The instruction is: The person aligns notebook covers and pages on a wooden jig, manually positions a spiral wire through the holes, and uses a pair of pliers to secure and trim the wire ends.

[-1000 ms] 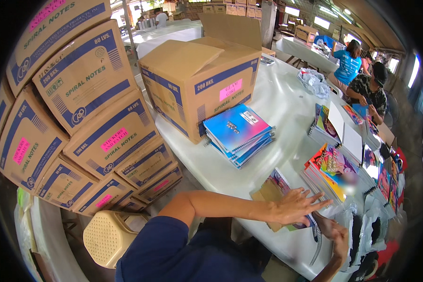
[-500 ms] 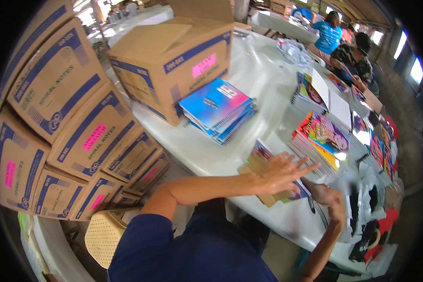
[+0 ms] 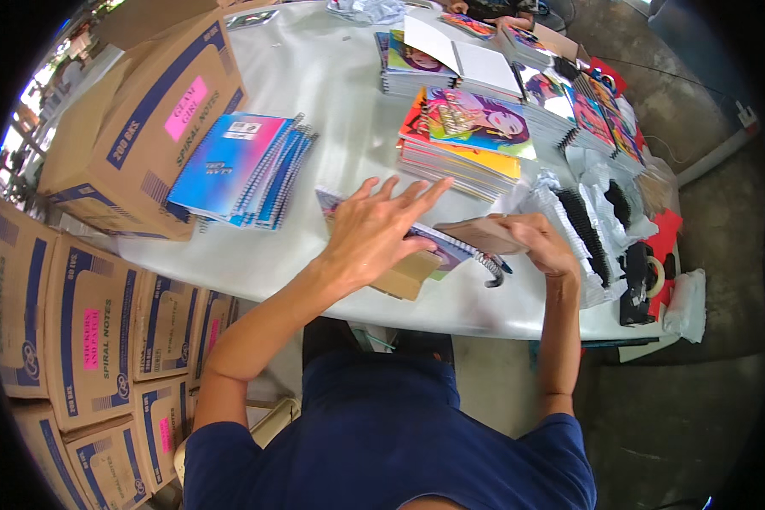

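My left hand lies flat, fingers spread, on a spiral notebook with a colourful cover near the front edge of the white table. A brown cardboard sheet sticks out from under the hand. My right hand grips a brown cardboard backing piece at the notebook's right end, beside the black spiral coil.
A stack of blue and pink spiral notebooks leans against a cardboard box on the left. Colourful notebook stacks stand beyond my hands. Bundles of black coils lie to the right. Stacked cartons fill the lower left.
The view has tilted down toward the table edge. My left hand stays spread on the notebook, while my right hand has come up from below the edge and taken hold of the brown backing piece.
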A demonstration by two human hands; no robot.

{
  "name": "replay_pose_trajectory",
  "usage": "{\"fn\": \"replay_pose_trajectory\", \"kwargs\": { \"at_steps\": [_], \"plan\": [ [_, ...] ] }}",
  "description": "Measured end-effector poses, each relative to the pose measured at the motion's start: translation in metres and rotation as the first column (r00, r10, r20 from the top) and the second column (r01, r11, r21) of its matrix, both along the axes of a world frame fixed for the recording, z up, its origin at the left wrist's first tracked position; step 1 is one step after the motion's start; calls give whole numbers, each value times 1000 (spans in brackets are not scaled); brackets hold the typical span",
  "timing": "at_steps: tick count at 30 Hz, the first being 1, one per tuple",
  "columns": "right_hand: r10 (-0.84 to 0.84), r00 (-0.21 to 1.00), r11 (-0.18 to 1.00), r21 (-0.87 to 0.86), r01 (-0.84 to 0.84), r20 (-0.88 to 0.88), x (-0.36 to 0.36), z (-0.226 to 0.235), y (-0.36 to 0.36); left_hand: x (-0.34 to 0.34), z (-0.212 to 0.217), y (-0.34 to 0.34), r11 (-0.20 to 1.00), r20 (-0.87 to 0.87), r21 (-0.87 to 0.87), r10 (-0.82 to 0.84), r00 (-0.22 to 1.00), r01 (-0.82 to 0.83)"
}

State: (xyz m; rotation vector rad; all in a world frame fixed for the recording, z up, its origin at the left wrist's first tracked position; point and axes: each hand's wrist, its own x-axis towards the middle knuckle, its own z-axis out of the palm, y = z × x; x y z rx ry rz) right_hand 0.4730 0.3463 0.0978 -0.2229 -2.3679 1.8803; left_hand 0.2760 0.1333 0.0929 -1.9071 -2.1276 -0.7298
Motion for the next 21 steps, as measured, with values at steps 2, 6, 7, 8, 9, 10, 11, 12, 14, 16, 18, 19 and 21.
{"fn": "replay_pose_trajectory", "kwargs": {
  "at_steps": [2,6,7,8,9,10,11,12,14,16,18,19,21],
  "plan": [
    [70,994,998,5,-70,-83,4,3,-2,0,1,1,1000,20,-7,4,1000,-3],
    [91,996,993,78,-90,-1,-2,12,-10,0,4,-1,1000,49,-30,-7,999,9],
    [101,993,995,1,-101,-59,2,3,-1,0,4,-1,1000,35,-27,-7,999,8],
    [107,987,990,-75,-116,-117,5,-2,5,0,4,-1,1000,20,-23,-6,1000,7],
    [165,968,985,72,-154,-191,-3,7,-10,-2,5,0,1000,28,-24,-8,1000,8],
    [115,992,985,138,-107,-47,-10,9,-17,-2,4,-1,999,36,-40,-11,999,13],
    [52,994,976,207,-71,96,-18,10,-20,-1,4,-3,998,45,-56,-15,999,18],
    [-27,973,956,292,-42,230,-23,14,-18,-1,5,-3,998,43,-57,-6,999,9],
    [45,998,989,141,-51,47,-17,-2,-7,0,7,-4,998,39,-61,7,999,-5],
    [126,979,992,-8,-129,-160,-13,2,-13,-1,5,-3,999,48,-49,8,999,-6],
    [135,991,970,206,-130,-8,-24,-1,-17,1,4,-1,998,55,-61,16,998,-12],
    [44,980,924,366,-114,196,-30,-7,-12,0,7,-2,997,53,-71,23,998,-19],
    [60,994,974,215,-78,86,-33,-4,-8,-4,7,-1,999,53,-45,31,998,-29]
  ]
}}
